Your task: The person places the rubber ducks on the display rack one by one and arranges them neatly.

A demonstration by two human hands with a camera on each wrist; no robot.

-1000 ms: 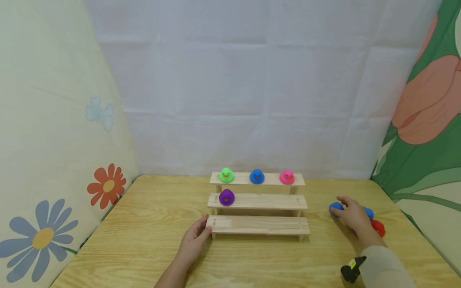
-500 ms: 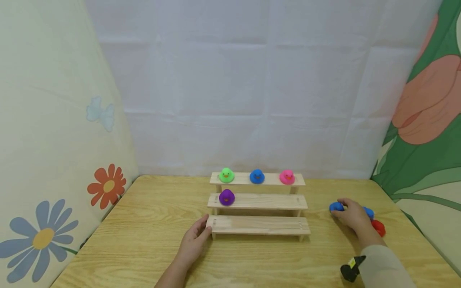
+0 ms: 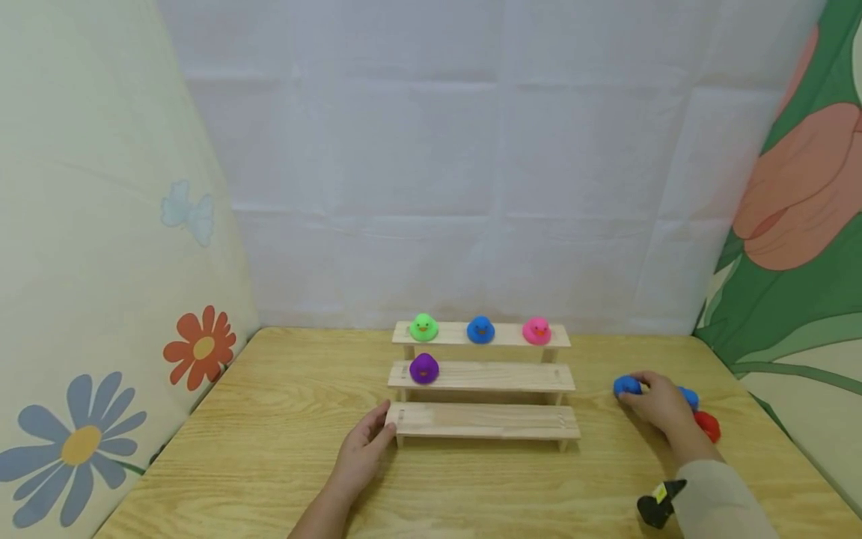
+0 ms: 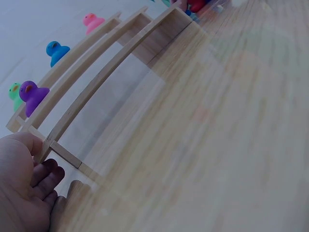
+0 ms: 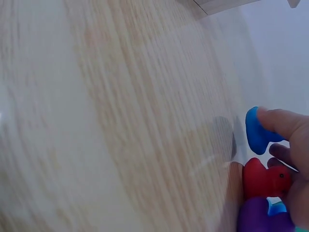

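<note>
Table (image 3: 471,490) bearing a wooden stand (image 3: 485,421). The left grip (image 3: 361,457) pinches the stand's left end, presumably to steady it. Right of the stand, the right grip (image 3: 663,404), narrowly closed, pinches a blue duck (image 3: 626,385), opposing fingertips hidden; a red duck (image 5: 257,180) there is partly covered, a purple toy (image 5: 254,217) cut off.

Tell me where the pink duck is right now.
In the head view, the pink duck sits at the right end of the top shelf of the wooden stand, to the right of a blue duck.
</note>
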